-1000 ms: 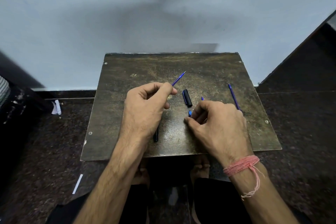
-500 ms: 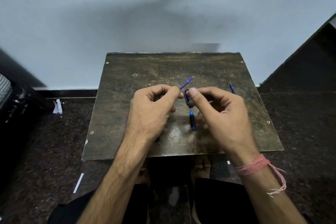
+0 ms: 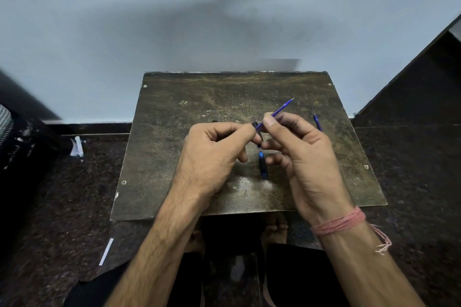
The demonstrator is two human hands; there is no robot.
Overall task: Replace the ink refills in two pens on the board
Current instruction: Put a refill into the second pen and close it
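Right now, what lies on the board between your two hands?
In the head view, a blue-and-black pen piece lies on the board between the left hand and right hand.

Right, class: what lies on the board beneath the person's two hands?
A blue pen piece lies on the board between the left hand and right hand. Part of another refill shows beyond the right hand. Anything directly under either hand is hidden.

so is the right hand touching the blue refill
Touching: the head view shows the right hand pinching the blue refill between thumb and forefinger.
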